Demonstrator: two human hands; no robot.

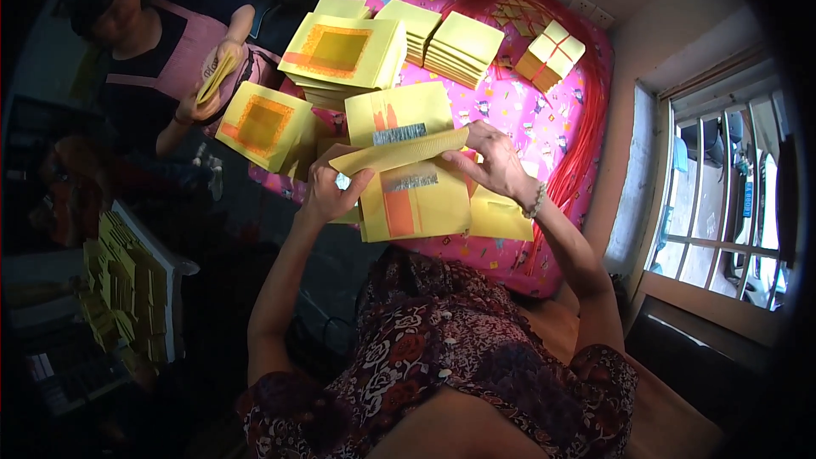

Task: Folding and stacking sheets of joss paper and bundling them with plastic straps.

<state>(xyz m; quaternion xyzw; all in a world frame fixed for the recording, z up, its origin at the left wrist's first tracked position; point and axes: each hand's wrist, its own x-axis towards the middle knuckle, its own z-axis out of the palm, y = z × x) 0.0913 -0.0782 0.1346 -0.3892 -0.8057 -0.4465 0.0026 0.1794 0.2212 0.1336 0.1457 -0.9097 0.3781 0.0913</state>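
My left hand (333,189) grips the left end of a bundle of yellow paper (404,151), thumb on the near side. At the other end, my right hand (501,166) pinches the same bundle, a beaded bracelet (535,200) on its wrist. The bundle is held level, its layered edges toward me. Below it lie yellow sheets (455,217) with silver patches and orange stripes, partly covered by the bundle. To the left is a stack of yellow paper (229,132) printed with an orange square. More yellow paper (510,217) lies under my right wrist.
A pink patterned cloth (476,110) covers the table. Beyond stand a large printed stack (391,47), plain stacks (463,47) and a tied bundle (552,55). Red string (586,136) runs down the right side. At left, a person in a pink apron (183,42) holds yellow paper. A barred window (722,195) is right.
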